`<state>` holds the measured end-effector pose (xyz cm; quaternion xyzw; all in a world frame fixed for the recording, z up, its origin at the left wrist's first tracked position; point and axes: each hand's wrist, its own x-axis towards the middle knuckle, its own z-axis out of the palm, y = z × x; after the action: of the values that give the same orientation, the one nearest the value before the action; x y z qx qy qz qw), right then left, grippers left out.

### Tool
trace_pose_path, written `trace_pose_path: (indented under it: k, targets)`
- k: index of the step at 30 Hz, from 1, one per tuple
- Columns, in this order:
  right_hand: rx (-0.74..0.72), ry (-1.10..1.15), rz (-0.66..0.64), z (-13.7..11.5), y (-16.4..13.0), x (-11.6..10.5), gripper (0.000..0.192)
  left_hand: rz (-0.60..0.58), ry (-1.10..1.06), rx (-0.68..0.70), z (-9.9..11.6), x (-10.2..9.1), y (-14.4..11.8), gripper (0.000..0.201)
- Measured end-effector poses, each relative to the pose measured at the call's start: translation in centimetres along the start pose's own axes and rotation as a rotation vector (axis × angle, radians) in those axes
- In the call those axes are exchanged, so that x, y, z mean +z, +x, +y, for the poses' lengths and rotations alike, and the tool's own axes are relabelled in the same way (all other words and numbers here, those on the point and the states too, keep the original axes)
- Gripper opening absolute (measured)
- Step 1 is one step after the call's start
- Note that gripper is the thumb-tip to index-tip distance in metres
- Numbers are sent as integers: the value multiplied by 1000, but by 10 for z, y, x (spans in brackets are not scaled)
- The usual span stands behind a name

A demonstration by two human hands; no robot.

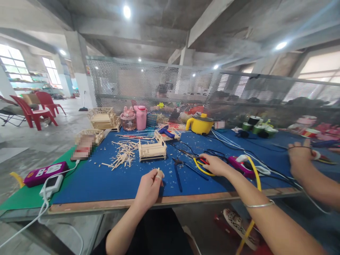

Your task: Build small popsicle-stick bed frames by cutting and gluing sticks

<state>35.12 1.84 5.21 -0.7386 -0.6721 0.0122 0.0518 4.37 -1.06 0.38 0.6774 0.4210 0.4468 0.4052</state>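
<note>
My left hand (149,187) is closed in a pinch above the table's front edge. A small pale piece (158,170), like the end of a short wooden stick, pokes up from the fingertips; most of it is hidden. My right hand (214,165) reaches forward over the table, its fingers closed on the red-and-black handles of a pair of scissors (189,153). The blades point left, away from the hand. Blue-handled pliers (177,173) lie spread between my hands. A small wooden railed frame (152,150) stands beyond my left hand, beside scattered thin wooden sticks (124,153).
A blue glue gun (166,132) rests on another wooden frame. Behind are a yellow pot (202,125) and a pink bottle (141,117). Cables run around a purple power strip (240,167) at right. Another person's hand (300,154) works at far right. A phone (83,147) lies left.
</note>
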Motion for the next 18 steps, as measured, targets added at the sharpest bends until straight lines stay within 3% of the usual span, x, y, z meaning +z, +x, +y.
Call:
trace_pose_path:
  k: [5,8,12,15,18]
  targets:
    - [26,-4,-17,-7,-5,-26,63,-1,8,-4,-2,0,1,37]
    - [-5,48,27,-17,-24,-36,62,-15,17,-13,-4,1,1,38]
    - [-180,212,36,-49,-56,-25,47,-36,38,-30,-5,1,1,39]
    - [-338,232,32,-79,-71,-9,53,-39,42,-27,-4,0,1,38]
    - [-386,221,39,-100,-75,2,53,-54,77,-15,-2,-1,1,36]
